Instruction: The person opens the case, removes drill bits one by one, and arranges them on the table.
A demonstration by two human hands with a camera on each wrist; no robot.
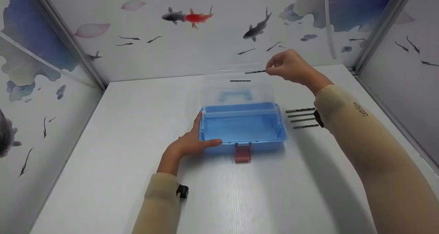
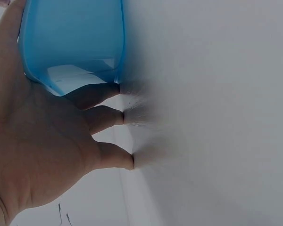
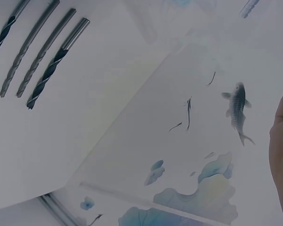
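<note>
A blue plastic toolbox [image 1: 242, 144] with a red latch [image 1: 242, 154] stands on the table, its clear lid [image 1: 212, 93] raised at the back. My left hand [image 1: 187, 143] braces the box's front left corner, thumb along the front rim and index finger along the left wall. The left wrist view shows the other fingers spread, their tips on the table. Behind the box and above its right side, my right hand [image 1: 289, 67] pinches a twist drill bit [image 1: 255, 72] that points left. A slim dark rod [image 1: 240, 80] shows in the lid area; I cannot tell whether it lies behind the lid.
Several drill bits [image 1: 303, 115] lie side by side right of the box, under my right forearm; the right wrist view shows these bits [image 3: 47, 70] up close. Printed wall panels [image 1: 219, 38] enclose the white table [image 1: 113, 141] at the back and sides.
</note>
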